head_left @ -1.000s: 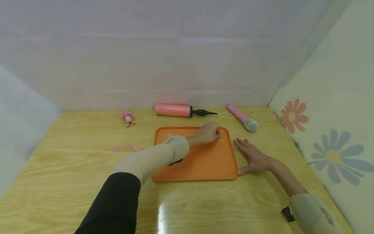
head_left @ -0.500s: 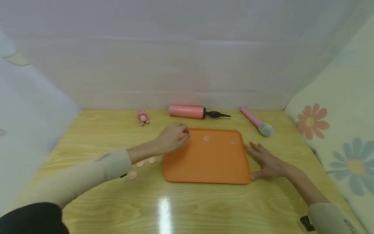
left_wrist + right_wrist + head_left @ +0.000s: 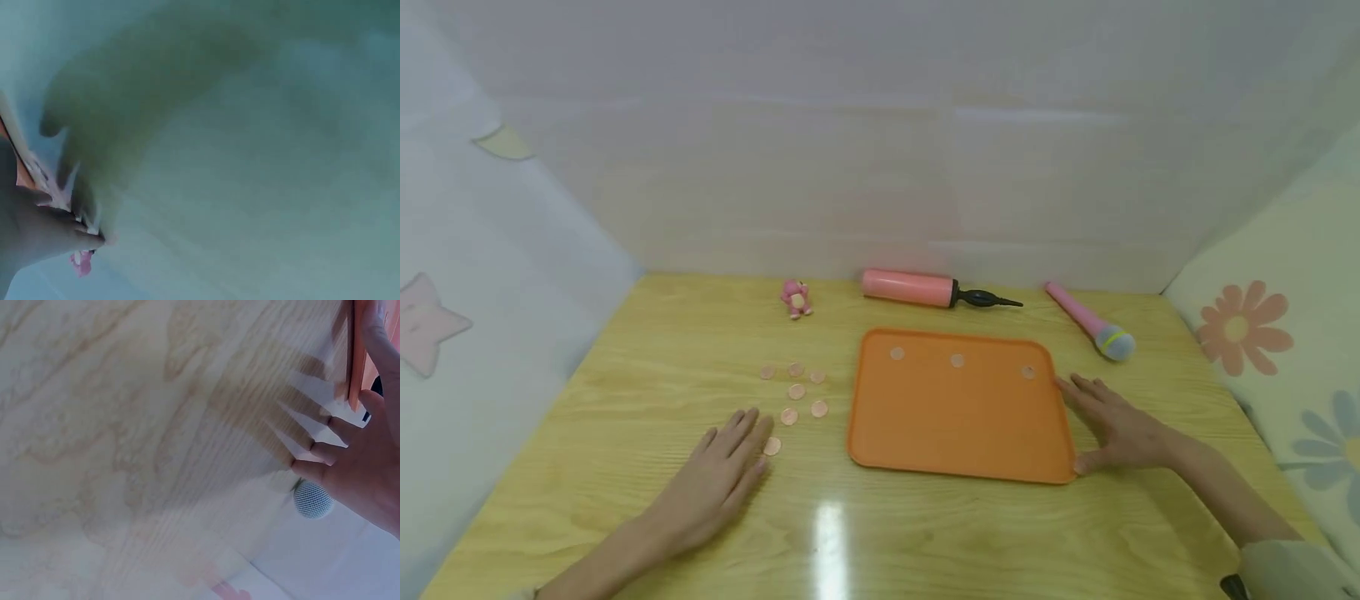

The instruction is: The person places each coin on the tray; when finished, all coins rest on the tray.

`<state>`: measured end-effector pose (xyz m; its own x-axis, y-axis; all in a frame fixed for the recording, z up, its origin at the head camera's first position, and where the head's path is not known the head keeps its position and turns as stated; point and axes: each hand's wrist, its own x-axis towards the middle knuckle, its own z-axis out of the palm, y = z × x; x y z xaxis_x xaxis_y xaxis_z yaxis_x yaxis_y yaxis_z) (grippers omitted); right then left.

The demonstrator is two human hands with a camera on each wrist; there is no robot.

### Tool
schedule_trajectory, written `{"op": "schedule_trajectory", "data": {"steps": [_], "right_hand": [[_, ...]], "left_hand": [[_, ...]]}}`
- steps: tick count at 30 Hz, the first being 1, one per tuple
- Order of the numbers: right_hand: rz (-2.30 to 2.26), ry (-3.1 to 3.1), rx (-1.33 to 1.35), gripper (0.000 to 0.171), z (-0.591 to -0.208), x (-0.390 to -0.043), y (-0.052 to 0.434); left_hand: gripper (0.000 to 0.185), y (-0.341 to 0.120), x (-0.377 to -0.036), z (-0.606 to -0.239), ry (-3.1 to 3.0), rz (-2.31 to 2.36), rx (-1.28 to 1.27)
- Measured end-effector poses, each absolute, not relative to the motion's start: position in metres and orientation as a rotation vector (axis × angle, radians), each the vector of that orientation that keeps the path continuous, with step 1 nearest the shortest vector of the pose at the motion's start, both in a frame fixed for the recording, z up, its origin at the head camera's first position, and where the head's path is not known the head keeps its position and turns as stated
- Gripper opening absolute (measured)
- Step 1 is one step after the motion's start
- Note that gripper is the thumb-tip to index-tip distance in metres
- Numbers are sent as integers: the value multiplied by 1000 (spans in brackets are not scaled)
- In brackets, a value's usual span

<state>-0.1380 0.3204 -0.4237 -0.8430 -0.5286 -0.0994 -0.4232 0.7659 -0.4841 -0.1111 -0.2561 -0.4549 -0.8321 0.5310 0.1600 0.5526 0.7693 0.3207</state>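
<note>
An orange tray (image 3: 958, 437) lies on the wooden table, with three small pink discs (image 3: 957, 360) in a row along its far edge. Several more pink discs (image 3: 795, 392) lie loose on the table left of the tray. My left hand (image 3: 724, 473) rests flat on the table with straight fingers, its fingertips beside the nearest disc (image 3: 772, 446). My right hand (image 3: 1112, 425) lies flat against the tray's right edge, thumb at the near right corner. In the right wrist view, the right hand (image 3: 359, 459) has its fingers spread next to the tray edge (image 3: 355, 356).
Along the back of the table lie a pink toy figure (image 3: 795, 297), a pink balloon pump (image 3: 928, 288) with a black nozzle, and a pink toy microphone (image 3: 1090, 325). White sheets wall in the back and left; a flowered cloth (image 3: 1262, 333) hangs on the right.
My left hand has pulled back from the tray's far edge to the table at the left, leaving three discs in the tray. The view has swung left. The right hand has stayed put.
</note>
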Motion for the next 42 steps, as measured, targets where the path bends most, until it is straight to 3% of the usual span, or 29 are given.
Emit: {"op": "schedule_trajectory", "data": {"steps": [8,21,32,42], "right_hand": [[-670,2722,-713,114,-421,-137,322],[-658,2728,-699,115,-418,-136,320],[-674,2718,-728,116,-424,-137,317],[-721,2711,-730,115,-422,-136,321]], "left_hand": [[45,-251,-98,-467,-2773,-365,-901],[18,-247,-122,-451,-2611,-541,-859],[28,-263,-123,-442,-2802,-671,-788],[16,-261,-128,-424,-3053,-850,-644]]}}
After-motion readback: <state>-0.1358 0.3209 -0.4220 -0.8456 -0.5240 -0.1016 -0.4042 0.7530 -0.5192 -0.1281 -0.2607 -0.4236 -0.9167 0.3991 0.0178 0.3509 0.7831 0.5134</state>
